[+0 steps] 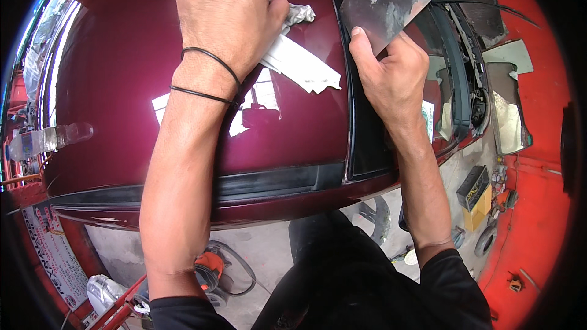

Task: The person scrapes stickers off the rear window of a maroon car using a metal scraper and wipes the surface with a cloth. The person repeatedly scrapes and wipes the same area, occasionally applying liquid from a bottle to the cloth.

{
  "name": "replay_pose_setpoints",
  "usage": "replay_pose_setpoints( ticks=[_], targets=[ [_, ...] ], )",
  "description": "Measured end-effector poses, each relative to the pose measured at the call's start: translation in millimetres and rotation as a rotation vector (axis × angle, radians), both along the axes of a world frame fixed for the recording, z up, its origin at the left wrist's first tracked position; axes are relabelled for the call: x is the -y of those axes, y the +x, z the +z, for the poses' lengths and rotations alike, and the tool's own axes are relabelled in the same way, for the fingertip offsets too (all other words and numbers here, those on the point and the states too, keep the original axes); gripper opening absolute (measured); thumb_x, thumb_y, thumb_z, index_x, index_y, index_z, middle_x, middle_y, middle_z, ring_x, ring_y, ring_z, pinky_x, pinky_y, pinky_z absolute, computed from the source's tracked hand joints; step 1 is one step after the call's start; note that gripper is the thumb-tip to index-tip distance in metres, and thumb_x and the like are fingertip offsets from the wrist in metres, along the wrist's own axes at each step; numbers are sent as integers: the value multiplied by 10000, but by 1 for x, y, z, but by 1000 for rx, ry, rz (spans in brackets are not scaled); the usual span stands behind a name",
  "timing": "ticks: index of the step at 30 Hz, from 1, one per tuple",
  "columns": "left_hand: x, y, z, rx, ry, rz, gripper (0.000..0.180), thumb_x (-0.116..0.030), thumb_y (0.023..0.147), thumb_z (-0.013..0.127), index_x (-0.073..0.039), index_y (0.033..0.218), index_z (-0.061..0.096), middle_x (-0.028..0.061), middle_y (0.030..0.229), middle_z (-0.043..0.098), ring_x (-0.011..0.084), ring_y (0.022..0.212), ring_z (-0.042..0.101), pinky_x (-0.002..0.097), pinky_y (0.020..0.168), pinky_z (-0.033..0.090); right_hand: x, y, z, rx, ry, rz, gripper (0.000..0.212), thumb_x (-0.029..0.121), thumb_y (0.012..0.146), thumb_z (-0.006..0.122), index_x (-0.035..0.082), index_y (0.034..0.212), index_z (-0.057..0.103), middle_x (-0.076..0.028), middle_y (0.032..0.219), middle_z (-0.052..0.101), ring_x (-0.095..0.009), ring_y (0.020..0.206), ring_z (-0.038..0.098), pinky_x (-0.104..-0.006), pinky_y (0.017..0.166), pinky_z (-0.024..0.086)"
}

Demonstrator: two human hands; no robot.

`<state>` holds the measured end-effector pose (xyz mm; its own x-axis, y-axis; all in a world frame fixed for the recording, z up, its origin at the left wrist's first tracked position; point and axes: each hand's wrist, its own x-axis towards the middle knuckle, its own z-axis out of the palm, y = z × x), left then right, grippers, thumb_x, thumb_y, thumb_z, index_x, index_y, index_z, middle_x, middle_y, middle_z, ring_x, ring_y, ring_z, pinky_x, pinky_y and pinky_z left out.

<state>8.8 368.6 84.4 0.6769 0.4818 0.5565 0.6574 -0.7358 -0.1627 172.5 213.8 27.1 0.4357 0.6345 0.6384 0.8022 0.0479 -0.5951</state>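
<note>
A glossy dark red car roof (116, 43) fills the view's left and middle, with a black trim strip (275, 184) along its near edge. My left hand (229, 12) is closed over a crumpled white cloth or paper towel (302, 67) on the roof; part of it trails out to the right. My right hand (391, 67) grips a flat grey square plate (385, 3) by its near corner, thumb on top. Smears mark the plate's face. It is held above the black edge of the roof, beside the glass.
A clear plastic bottle (52, 139) lies at the far left. On the concrete floor are an orange and black machine with a hose (211, 269), a tire (486, 241) and a yellow crate (477, 208). Panels (507, 104) lean by the red wall (541, 85) at right.
</note>
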Motion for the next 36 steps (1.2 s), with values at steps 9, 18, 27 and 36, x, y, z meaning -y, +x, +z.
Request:
replay_pose_setpoints(
  ticks=[9, 18, 27, 36],
  targets=[
    [-8, 1, -7, 8, -66, 30, 355, -377, 948, 750, -86, 1133, 833, 69, 1007, 775, 248, 1010, 746, 532, 1037, 454, -11, -2, 4, 93, -108, -35, 248, 144, 924, 743, -64, 799, 691, -194, 727, 661, -367, 648, 679, -435, 629, 545],
    [0, 1, 0, 84, -130, -4, 193, -272, 892, 717, -84, 917, 754, 109, 942, 704, 278, 991, 676, 499, 973, 402, -21, -4, 14, 176, -154, -17, 225, 148, 925, 718, -53, 825, 711, -203, 762, 679, -386, 697, 699, -457, 665, 559],
    [-2, 2, -10, 129, -57, -27, 216, -294, 921, 712, -94, 975, 774, 93, 944, 719, 267, 965, 698, 515, 1001, 419, -34, 4, 9, 202, -65, 5, 221, 129, 926, 726, -48, 801, 679, -184, 722, 642, -377, 646, 661, -449, 624, 530],
    [-4, 4, -10, 57, -80, 35, 309, -350, 956, 745, -80, 1075, 837, 74, 959, 753, 231, 970, 737, 549, 1060, 437, -18, 1, 8, 63, -103, -8, 294, 106, 920, 735, -49, 713, 597, -175, 672, 588, -326, 565, 607, -425, 557, 477]
  ],
)
